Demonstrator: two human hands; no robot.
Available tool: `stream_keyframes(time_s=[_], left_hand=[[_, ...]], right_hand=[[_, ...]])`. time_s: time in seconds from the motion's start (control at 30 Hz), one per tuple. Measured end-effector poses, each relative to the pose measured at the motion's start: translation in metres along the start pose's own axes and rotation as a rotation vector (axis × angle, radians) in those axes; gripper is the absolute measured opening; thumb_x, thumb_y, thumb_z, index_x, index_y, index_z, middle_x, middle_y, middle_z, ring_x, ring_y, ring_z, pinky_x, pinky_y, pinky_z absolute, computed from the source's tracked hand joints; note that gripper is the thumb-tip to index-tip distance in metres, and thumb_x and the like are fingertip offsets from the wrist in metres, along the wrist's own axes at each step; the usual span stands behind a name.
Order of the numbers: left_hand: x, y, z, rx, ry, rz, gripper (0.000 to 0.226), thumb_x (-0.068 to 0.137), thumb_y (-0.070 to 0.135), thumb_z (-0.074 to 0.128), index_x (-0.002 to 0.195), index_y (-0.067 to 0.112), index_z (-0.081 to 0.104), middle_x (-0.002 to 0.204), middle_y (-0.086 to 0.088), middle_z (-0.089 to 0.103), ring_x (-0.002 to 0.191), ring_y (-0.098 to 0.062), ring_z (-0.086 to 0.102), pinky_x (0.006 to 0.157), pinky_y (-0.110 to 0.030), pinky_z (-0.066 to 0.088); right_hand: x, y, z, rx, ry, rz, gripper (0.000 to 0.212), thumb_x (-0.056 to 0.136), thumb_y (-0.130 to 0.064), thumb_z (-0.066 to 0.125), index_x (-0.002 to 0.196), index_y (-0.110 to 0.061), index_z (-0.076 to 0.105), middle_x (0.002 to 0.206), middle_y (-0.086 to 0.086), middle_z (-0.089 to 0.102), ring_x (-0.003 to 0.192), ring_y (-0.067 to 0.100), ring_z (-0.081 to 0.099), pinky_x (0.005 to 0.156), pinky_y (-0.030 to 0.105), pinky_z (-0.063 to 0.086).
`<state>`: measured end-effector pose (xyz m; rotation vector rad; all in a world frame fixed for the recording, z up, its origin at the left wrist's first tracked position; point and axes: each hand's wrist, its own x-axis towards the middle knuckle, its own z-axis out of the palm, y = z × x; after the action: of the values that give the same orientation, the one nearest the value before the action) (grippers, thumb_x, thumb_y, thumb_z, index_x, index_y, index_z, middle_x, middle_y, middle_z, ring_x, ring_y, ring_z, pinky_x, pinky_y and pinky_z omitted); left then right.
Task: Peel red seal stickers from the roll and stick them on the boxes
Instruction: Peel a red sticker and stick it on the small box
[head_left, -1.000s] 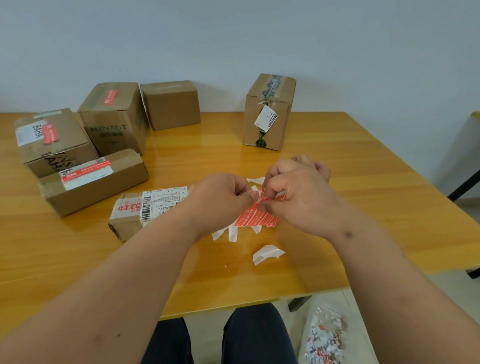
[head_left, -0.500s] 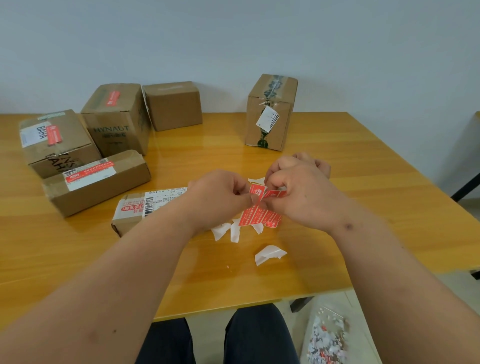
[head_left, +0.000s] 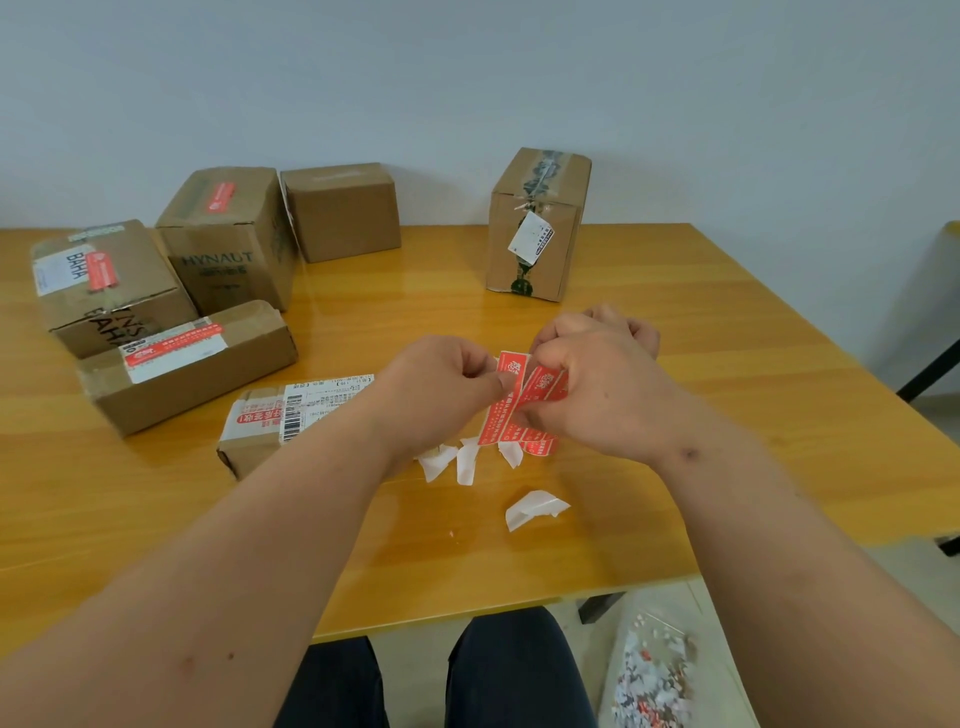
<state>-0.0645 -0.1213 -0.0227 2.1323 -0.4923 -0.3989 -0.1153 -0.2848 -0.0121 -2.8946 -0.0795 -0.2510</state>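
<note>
My left hand (head_left: 441, 387) pinches the top edge of a red seal sticker (head_left: 501, 408), which stands nearly upright over the table. My right hand (head_left: 597, 384) grips the short strip of red stickers (head_left: 545, 387) beside it, fingers curled round it. Both hands are held close together above the middle of the wooden table (head_left: 675, 364). A small flat box (head_left: 260, 431) with a white shipping label and a red sticker lies just left of my left wrist, partly hidden by my forearm.
Several cardboard boxes stand at the back left, three with red stickers: one (head_left: 109, 286), a taller one (head_left: 228, 234), a long flat one (head_left: 192, 364). A plain box (head_left: 343, 210) and a taped tall box (head_left: 537, 223) stand behind. White backing scraps (head_left: 532, 509) lie under my hands.
The red sticker has come further away from the strip and now stands more upright between my hands. My hands have shifted only slightly.
</note>
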Motion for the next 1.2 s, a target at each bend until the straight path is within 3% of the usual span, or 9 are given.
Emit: stream_keyframes(time_s=[0.1,0.23,0.33,0.47,0.6,0.77,0.9,1.07,1.2], left_hand=[[-0.001,-0.001,-0.002,0.053,-0.011,0.014,0.032,0.089,0.049,0.062,0.084,0.018,0.070,0.072,-0.007,0.065,0.061,-0.013,0.049,0.061,-0.031,0.041],[0.001,-0.004,-0.003,0.260,-0.005,0.040,0.029,0.088,0.047,0.063,0.080,0.020,0.070,0.068,0.003,0.065,0.063,-0.010,0.055,0.083,-0.041,0.043],[0.002,-0.003,0.000,0.245,0.001,0.041,0.033,0.092,0.043,0.061,0.077,0.013,0.064,0.060,0.006,0.058,0.055,-0.009,0.048,0.075,-0.037,0.037],[0.001,-0.006,0.003,0.141,0.002,0.024,0.034,0.093,0.037,0.062,0.066,0.018,0.054,0.049,0.011,0.042,0.046,-0.008,0.037,0.061,-0.030,0.034],[0.002,-0.007,0.003,0.085,0.033,0.008,0.035,0.093,0.035,0.062,0.081,0.002,0.060,0.057,0.003,0.046,0.049,-0.010,0.038,0.052,-0.026,0.033],[0.001,-0.004,0.000,0.056,0.039,-0.002,0.037,0.094,0.040,0.060,0.088,0.003,0.064,0.062,-0.002,0.047,0.053,-0.014,0.037,0.049,-0.027,0.032],[0.002,-0.003,-0.002,0.053,0.046,0.012,0.033,0.093,0.042,0.060,0.082,0.010,0.066,0.062,-0.001,0.047,0.056,-0.016,0.039,0.055,-0.031,0.036],[0.003,-0.003,-0.003,0.012,0.035,0.028,0.033,0.088,0.051,0.062,0.079,0.019,0.068,0.062,-0.002,0.051,0.055,-0.014,0.040,0.058,-0.035,0.036],[0.006,-0.004,-0.006,0.132,0.047,0.032,0.029,0.087,0.047,0.066,0.080,0.019,0.070,0.062,0.001,0.056,0.059,-0.013,0.046,0.074,-0.038,0.037]], right_hand=[[0.002,0.001,0.002,-0.003,-0.001,0.003,0.020,0.075,-0.049,0.074,0.074,-0.030,0.069,0.105,-0.017,0.053,0.116,0.013,0.030,0.096,0.040,0.016],[0.002,0.002,0.004,0.001,0.024,-0.008,0.026,0.074,-0.054,0.073,0.072,-0.028,0.071,0.103,-0.017,0.054,0.114,0.012,0.031,0.094,0.039,0.013],[0.001,0.001,0.002,0.024,-0.004,0.012,0.023,0.072,-0.053,0.074,0.073,-0.031,0.069,0.106,-0.017,0.053,0.113,0.013,0.030,0.095,0.039,0.015],[0.004,0.002,0.001,0.038,-0.037,0.034,0.024,0.071,-0.053,0.075,0.080,-0.031,0.072,0.110,-0.019,0.052,0.116,0.013,0.028,0.094,0.038,0.016],[0.003,0.001,0.004,0.059,0.007,-0.007,0.022,0.071,-0.050,0.077,0.076,-0.028,0.074,0.106,-0.020,0.053,0.118,0.013,0.030,0.095,0.039,0.016],[0.003,-0.001,0.003,0.074,0.035,-0.012,0.024,0.067,-0.052,0.079,0.062,-0.033,0.064,0.102,-0.019,0.052,0.111,0.012,0.032,0.092,0.037,0.019],[0.006,0.000,0.000,0.088,0.009,0.027,0.035,0.061,-0.058,0.078,0.078,-0.028,0.072,0.106,-0.020,0.051,0.108,0.009,0.030,0.087,0.034,0.017],[0.011,-0.001,-0.003,0.061,-0.013,0.024,0.024,0.069,-0.051,0.077,0.082,-0.032,0.074,0.112,-0.020,0.050,0.113,0.012,0.030,0.092,0.037,0.019],[0.011,-0.001,-0.004,0.073,-0.013,0.017,0.023,0.070,-0.050,0.077,0.084,-0.032,0.075,0.113,-0.020,0.050,0.114,0.013,0.030,0.093,0.037,0.019]])
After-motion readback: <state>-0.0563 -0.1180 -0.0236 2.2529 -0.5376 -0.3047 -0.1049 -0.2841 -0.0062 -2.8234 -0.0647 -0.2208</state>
